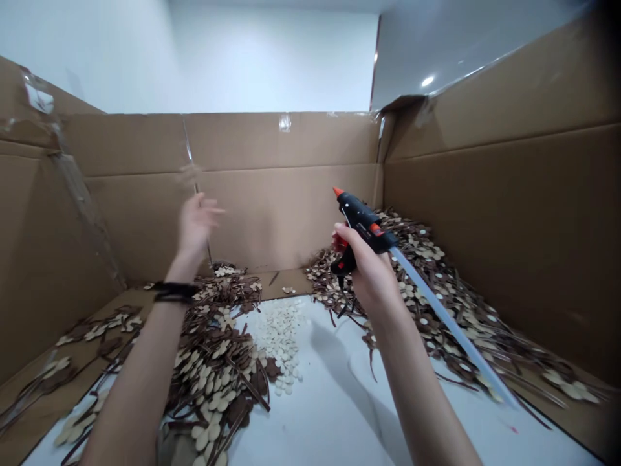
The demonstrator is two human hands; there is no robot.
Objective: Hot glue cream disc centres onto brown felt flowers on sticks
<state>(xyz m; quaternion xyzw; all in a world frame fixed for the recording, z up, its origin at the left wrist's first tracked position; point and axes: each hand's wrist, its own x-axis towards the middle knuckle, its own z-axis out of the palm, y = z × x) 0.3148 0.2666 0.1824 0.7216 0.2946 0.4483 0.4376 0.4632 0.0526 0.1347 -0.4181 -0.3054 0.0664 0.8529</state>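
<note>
My right hand (371, 265) is wrapped around a black hot glue gun (361, 217). Its orange nozzle points up and to the left, and a long translucent glue stick (451, 323) runs out of its back. Raised over the left pile, my left hand (196, 223) is smeared by motion. Its fingers pinch a flower cutout on a thin stem (190, 173), whose blurred head stands above the fingertips. Below it lies a heap of brown and cream flower cutouts (213, 375). Small white discs (281, 343) are spread between the hands on a white board (310, 414).
Tall cardboard walls (272, 207) enclose the work area on the left, back and right. A second pile of flower cutouts (436, 285), several with white discs on them, leans along the right wall. A few loose cutouts (53, 372) lie at the far left.
</note>
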